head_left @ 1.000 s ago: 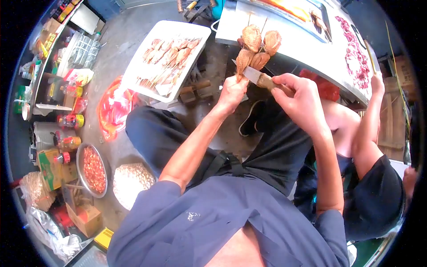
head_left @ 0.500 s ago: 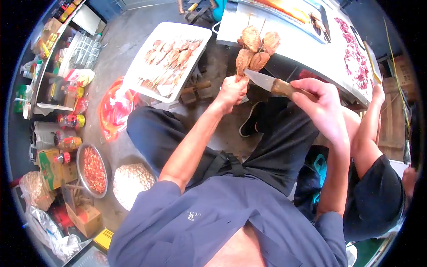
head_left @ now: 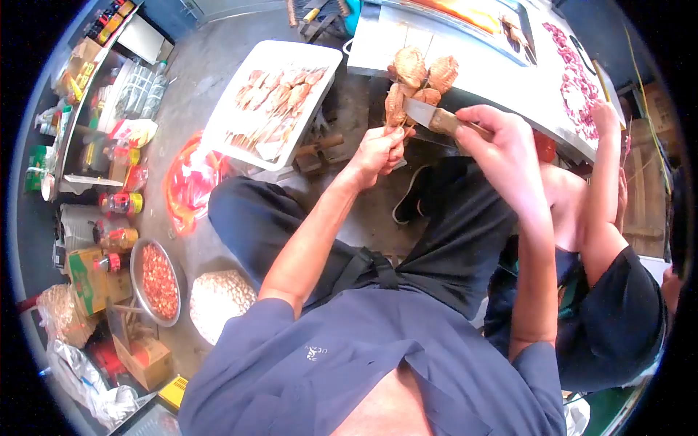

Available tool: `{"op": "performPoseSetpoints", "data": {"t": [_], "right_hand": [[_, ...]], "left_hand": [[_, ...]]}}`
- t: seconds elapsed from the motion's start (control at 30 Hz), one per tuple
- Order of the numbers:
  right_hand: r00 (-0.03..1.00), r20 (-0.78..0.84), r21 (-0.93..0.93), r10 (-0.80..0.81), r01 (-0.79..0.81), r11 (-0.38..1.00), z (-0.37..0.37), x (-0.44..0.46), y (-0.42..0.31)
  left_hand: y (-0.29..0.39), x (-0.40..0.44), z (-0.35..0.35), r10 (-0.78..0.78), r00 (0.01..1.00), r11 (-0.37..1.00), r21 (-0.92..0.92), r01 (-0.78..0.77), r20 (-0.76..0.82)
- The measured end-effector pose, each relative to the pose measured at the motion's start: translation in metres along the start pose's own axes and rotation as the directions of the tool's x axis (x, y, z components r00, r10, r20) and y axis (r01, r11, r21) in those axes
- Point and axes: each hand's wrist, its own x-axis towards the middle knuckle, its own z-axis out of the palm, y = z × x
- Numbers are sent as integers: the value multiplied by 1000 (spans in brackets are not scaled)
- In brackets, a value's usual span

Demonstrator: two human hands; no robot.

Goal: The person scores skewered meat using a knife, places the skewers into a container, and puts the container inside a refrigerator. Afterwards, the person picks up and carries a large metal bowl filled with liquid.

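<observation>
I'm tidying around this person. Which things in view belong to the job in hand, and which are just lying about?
Part of the job, it seems:
- skewered meat, in the left hand
- wooden-handled blade, in the right hand
- probably the white tray of skewers

Apparently just lying about:
- red plastic bag
- sauce bottle
- cardboard box

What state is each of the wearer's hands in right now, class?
Left hand: closed, holding meat skewers.
Right hand: closed, holding a wooden-handled knife.

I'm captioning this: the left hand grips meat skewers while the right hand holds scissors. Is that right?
No: the head view shows the right hand holding a brown-handled knife, not scissors. The left hand does grip meat skewers.
</observation>
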Motion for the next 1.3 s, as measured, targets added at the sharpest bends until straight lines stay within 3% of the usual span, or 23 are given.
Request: {"op": "performPoseSetpoints", "data": {"t": [0.1, 0.23, 0.37, 0.5, 0.57, 0.63, 0.7, 0.77, 0.83, 0.9, 1.0, 1.07, 1.3], "right_hand": [[999, 30, -61, -39, 41, 997, 15, 14, 9], [992, 112, -43, -49, 54, 998, 14, 20, 14], [981, 189, 69, -30, 18, 997, -9, 12, 15], [961, 239, 103, 139, -167, 981, -43, -9, 4], [974, 176, 236, 139, -179, 955, -52, -26, 13], [934, 184, 257, 306, -346, 902, -67, -41, 5], [964, 128, 442, 231, -264, 857, -68, -56, 24], [936, 238, 565, 259, -350, 747, -72, -66, 40], [948, 200, 652, 247, -317, 689, -53, -73, 59], [934, 263, 720, 241, -356, 595, -35, -70, 60], [893, 348, 704, 284, -449, 550, -9, -64, 52], [880, 380, 695, 285, -475, 540, 11, -61, 50], [808, 458, 643, 370, -589, 490, 63, -56, 51]], "left_hand": [[-3, 1, 3, -27, 998, 995, 95, 32, -52], [-8, 5, -6, -19, 1000, 996, 82, 21, -23], [-9, 2, 0, -3, 999, 997, 77, 6, -40], [-5, -6, -2, 3, 998, 1000, 22, -2, -55], [-2, -14, -2, 12, 998, 1000, -13, -13, -56], [10, -30, 3, 16, 992, 1000, 2, -16, -122], [20, -49, -4, 2, 987, 999, -52, -11, -163], [34, -68, -21, 8, 983, 994, -106, -28, -185], [66, -89, -35, 17, 940, 997, -60, -39, -341], [98, -103, -68, 6, 944, 974, -213, -81, -331], [143, -110, -134, 19, 931, 996, -77, -50, -365], [163, -104, -171, 58, 922, 990, 138, -5, -383], [164, -54, -249, -99, 841, 816, 441, 375, -532]]}}
